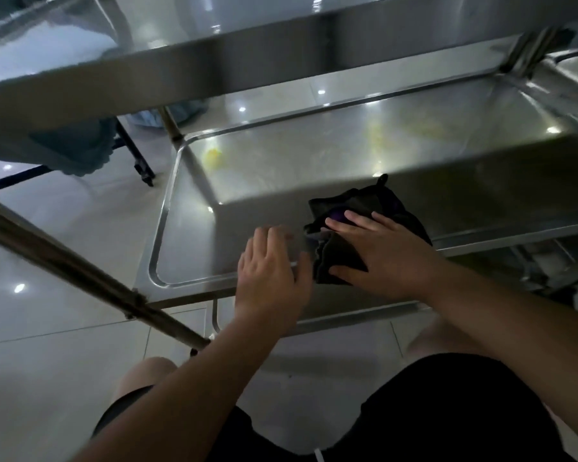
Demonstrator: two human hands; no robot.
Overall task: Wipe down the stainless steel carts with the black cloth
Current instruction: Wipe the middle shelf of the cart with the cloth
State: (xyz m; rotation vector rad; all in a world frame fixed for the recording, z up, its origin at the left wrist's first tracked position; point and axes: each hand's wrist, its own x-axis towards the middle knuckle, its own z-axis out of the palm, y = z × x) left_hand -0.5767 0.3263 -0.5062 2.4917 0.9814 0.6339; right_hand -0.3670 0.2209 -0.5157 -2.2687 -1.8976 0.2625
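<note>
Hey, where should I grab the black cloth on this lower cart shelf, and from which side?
Grip the black cloth at its bunched near-left fold, coming from above and the left. The right hand lies flat on its middle, so that raised fold by the left hand is probably the easiest part to pinch.

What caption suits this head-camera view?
Right hand presses black cloth onto steel cart's lower shelf; left hand beside.

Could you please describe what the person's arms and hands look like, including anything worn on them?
Both forearms are bare, with no sleeves in view. The left hand and right hand wear no gloves, rings, watch or wristbands that can be seen.
</note>
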